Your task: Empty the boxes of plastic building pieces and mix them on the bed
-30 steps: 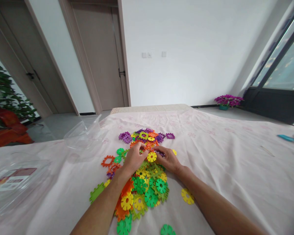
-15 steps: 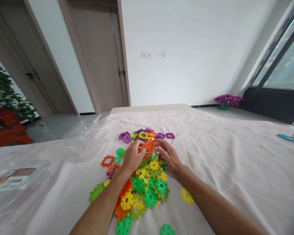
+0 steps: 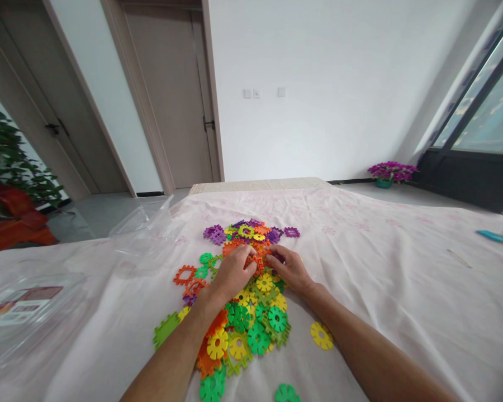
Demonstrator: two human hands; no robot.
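Between my two hands is an orange toothed plastic piece (image 3: 259,263), held just above a heap of interlocking plastic pieces. My left hand (image 3: 236,269) pinches its left side between thumb and fingers. On the other side my right hand (image 3: 291,268) has its fingers closed at the piece's right edge. Below them lie yellow notched discs (image 3: 264,283), green notched discs (image 3: 257,336) and an olive-green square piece (image 3: 237,354). Behind the hands are purple square pieces (image 3: 214,234). Fingers cover part of the orange piece.
A clear plastic bag (image 3: 146,231) and a clear plastic box (image 3: 29,312) lie on the left of the pink-white cloth (image 3: 381,268). A single yellow disc (image 3: 321,335) rests near my right forearm. A blue object (image 3: 491,235) sits at the far right.
Both hands have shifted slightly toward me. The orange piece has turned from facing the camera to a more tilted position, and my right fingers have closed in on it.
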